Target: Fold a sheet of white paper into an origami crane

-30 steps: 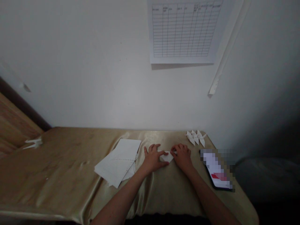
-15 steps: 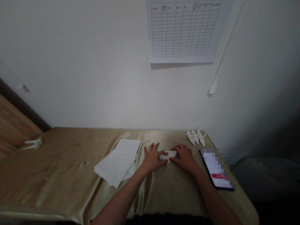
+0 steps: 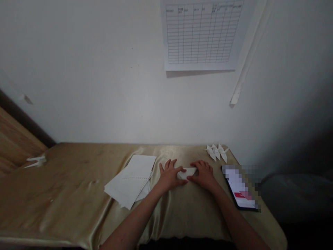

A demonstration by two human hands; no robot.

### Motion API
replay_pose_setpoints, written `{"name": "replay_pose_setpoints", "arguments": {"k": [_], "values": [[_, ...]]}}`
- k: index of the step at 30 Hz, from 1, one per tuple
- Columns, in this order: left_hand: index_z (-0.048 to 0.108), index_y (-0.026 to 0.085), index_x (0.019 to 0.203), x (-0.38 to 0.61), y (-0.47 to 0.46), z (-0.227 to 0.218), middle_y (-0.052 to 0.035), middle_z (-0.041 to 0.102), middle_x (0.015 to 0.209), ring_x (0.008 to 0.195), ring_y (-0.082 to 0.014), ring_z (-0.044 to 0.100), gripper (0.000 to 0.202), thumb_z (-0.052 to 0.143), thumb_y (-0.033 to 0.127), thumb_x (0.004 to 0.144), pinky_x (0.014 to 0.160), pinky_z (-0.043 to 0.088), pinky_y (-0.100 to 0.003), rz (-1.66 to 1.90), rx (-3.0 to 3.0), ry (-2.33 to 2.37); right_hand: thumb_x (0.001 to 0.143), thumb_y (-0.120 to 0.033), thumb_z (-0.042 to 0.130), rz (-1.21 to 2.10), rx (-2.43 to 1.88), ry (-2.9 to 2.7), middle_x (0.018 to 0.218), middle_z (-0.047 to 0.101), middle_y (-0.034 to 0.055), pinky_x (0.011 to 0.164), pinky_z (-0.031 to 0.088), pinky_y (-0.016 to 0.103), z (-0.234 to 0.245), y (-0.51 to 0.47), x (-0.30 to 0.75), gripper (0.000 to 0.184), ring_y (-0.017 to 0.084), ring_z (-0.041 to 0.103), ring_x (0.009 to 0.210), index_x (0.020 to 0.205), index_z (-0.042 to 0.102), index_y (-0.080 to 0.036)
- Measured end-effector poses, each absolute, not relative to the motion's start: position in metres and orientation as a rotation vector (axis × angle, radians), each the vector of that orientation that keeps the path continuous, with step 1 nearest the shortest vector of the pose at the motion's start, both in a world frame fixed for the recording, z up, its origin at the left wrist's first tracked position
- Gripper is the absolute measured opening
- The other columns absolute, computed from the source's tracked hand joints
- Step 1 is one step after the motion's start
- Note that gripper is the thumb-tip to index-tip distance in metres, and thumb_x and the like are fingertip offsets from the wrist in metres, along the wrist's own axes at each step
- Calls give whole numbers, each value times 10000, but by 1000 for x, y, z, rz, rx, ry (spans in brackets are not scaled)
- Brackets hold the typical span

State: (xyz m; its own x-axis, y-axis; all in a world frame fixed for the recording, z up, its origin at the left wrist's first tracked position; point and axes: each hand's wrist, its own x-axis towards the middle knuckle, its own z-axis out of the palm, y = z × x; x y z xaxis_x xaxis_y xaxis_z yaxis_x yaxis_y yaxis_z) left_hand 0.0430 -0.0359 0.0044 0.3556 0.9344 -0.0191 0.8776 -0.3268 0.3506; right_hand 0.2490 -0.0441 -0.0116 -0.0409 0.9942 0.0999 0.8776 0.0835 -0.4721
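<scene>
While the picture's left edge cuts off a wooden panel [image 3: 18, 132], a small white folded-paper figure [image 3: 37, 161] lies near it on the satin tablecloth [image 3: 78, 187], its outline hard to make out. Next come loose paper sheets [image 3: 136, 175], the lower ones mostly hidden; a row of perforations crosses the pile, and no writing can be read. The left hand [image 3: 169, 175] pinches the left end of a small folded paper [image 3: 187, 172] between thumb and forefinger, other fingers spread. That paper lies between both hands, its ends covered by fingers. Above, the frame crops the top of a printed chart [image 3: 201, 38], its headings too small to read. The right hand [image 3: 204, 174] pinches the paper's right end, thumb toward the near edge. Beyond are overlapping origami figures [image 3: 217, 152], then a smartphone [image 3: 238, 187], its screen partly pixelated, with an unreadable red block.
</scene>
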Motion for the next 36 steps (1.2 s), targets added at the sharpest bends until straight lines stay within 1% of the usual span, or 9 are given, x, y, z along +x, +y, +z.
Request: {"name": "replay_pose_setpoints", "arguments": {"k": [5,9,11,14,16,22,27,31,36], "values": [[645,457,1201,43,-35,3,-26,315,1596,1498,-405,157,588,752,666,663,1119,12,-747,266,2314,1613,711,-434,763,407,-1831,-1966,1270,593,49,1042,299,418,-14,-39,255,546,287,466,1247,1221,619,-302],[641,459,1208,43,-34,2,-24,302,1604,1494,-420,158,592,752,664,664,1111,11,-760,258,2332,1602,743,-331,731,474,-1771,-1899,1234,620,68,992,362,372,-17,-33,266,505,254,525,1177,1226,613,-240],[637,463,1210,42,-34,2,-33,298,1605,1494,-418,162,598,754,668,661,1105,8,-765,250,2336,1605,751,-303,719,475,-1751,-1895,1234,626,68,989,371,373,-19,-30,271,483,254,531,1173,1220,619,-240],[636,465,1211,42,-35,2,-44,301,1604,1498,-412,158,604,758,668,656,1102,5,-768,252,2334,1600,790,-268,667,457,-1737,-1890,1234,634,66,997,376,375,-20,-27,278,402,251,534,1181,1190,638,-238],[638,461,1211,42,-35,3,-44,303,1603,1501,-410,149,599,760,661,660,1102,5,-767,254,2330,1593,821,-241,617,459,-1743,-1871,1198,654,67,978,392,361,-20,-24,282,340,237,552,1158,1159,652,-221],[640,465,1210,42,-36,2,-41,301,1606,1500,-415,148,586,764,650,669,1100,-9,-769,270,2330,1592,841,-215,588,416,-1748,-1901,1186,655,50,991,388,358,-20,-21,287,315,228,541,1157,1146,666,-234],[634,463,1218,42,-36,-1,-46,310,1601,1496,-403,168,579,752,654,685,1098,-6,-774,289,2359,1595,842,-164,553,402,-1765,-1913,1171,657,47,993,388,339,-20,-21,285,302,219,545,1147,1106,683,-234],[634,445,1224,44,-39,-3,-47,327,1590,1487,-401,186,564,726,663,712,1097,-8,-778,308,2387,1609,895,-193,496,368,-1739,-1939,1163,656,59,995,387,336,-19,-23,285,282,221,543,1145,1095,691,-228],[635,435,1233,46,-41,-2,-56,346,1574,1478,-390,205,519,675,665,770,1102,-11,-772,361,2411,1604,953,-257,414,365,-1688,-1938,1132,660,73,988,397,342,-18,-26,286,313,220,555,1114,1075,699,-212]]}}
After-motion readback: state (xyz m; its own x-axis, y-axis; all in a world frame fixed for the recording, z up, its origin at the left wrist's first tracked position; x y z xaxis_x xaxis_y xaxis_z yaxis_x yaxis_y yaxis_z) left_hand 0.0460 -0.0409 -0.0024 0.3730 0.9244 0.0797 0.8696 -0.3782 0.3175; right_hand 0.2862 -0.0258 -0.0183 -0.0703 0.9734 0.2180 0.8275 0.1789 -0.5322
